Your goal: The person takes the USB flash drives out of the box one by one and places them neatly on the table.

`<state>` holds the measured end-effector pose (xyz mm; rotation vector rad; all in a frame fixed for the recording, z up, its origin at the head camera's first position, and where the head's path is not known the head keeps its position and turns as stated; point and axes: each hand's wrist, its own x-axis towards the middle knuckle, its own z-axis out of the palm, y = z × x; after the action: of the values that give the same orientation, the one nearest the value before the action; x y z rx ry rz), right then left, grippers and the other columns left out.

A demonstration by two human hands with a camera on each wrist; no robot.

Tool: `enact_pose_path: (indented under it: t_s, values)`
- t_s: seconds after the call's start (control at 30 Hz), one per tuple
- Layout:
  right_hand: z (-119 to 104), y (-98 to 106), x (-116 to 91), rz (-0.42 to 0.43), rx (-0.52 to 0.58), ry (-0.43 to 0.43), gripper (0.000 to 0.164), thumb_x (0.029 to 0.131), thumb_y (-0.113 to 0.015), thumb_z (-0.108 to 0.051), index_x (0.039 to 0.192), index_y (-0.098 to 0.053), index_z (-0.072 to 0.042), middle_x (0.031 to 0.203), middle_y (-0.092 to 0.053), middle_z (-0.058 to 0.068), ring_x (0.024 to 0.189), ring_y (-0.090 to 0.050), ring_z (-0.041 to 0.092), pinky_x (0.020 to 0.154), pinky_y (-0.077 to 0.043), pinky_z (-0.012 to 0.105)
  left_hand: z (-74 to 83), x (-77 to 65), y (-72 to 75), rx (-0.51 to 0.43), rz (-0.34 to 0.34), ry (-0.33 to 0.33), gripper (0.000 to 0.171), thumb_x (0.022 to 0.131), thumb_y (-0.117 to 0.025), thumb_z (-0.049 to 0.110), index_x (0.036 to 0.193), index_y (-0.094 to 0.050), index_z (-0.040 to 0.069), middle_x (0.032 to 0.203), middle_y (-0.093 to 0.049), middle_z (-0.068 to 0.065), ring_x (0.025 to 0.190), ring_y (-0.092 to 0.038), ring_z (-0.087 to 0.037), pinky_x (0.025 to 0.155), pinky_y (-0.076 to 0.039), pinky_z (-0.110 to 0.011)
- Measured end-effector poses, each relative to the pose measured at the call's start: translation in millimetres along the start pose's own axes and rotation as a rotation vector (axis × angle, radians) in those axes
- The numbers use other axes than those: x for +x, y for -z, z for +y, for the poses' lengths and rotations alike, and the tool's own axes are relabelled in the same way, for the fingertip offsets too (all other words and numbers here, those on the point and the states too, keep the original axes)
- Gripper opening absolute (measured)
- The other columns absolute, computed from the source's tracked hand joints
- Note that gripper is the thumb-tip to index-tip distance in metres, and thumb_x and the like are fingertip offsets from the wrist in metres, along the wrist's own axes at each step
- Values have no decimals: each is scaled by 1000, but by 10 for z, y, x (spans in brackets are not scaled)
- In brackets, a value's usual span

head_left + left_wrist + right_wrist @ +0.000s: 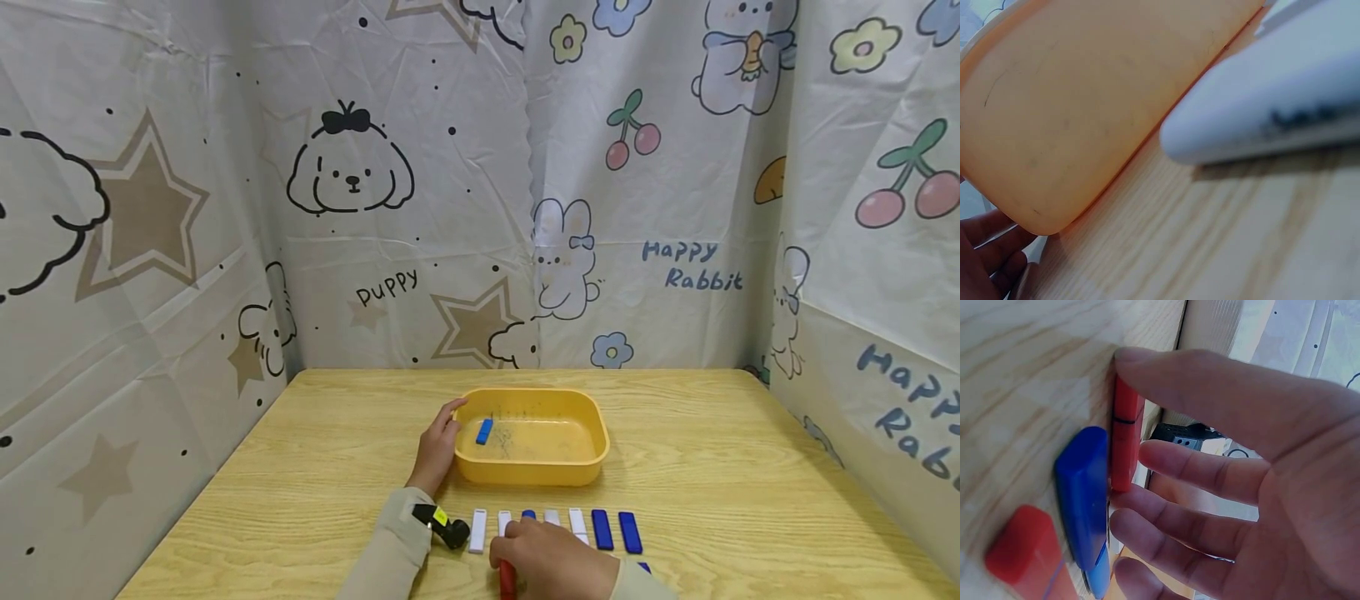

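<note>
A red flat plastic stick (1125,437) with a dark seam is held in my right hand (551,558). The thumb is at one end of it, the other fingers along its side and far end. My left hand (437,448) touches the left end of a yellow basin (528,473), fingers along its outer wall near the rim. One blue stick (484,432) lies inside the basin, at its left. A row of white sticks (477,532) and dark blue sticks (630,532) lies in front of the basin, partly hidden by the right hand.
Beside the held stick in the right wrist view lie another red stick (1025,553) and a blue stick (1082,497). A black wrist camera (450,531) sits on the left sleeve. Printed curtains (420,167) hang around the wooden table (337,425).
</note>
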<state>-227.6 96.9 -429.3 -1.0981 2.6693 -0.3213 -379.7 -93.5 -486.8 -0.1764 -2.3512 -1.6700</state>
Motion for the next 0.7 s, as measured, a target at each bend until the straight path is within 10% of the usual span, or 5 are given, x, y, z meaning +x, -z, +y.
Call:
enact_pose_path:
  t_s: [0.7]
  values:
    - [-4,-4,-6,-12,11,-21,33,76,-78,-46,102,-66,-29,89,-53,-16,76,-46,2,67,-45,24,14,-11,6,5,-7,-6,40,97,-41,17,133,-56,27,138,-53,-6,107,-50,-24,93,-41,-44]
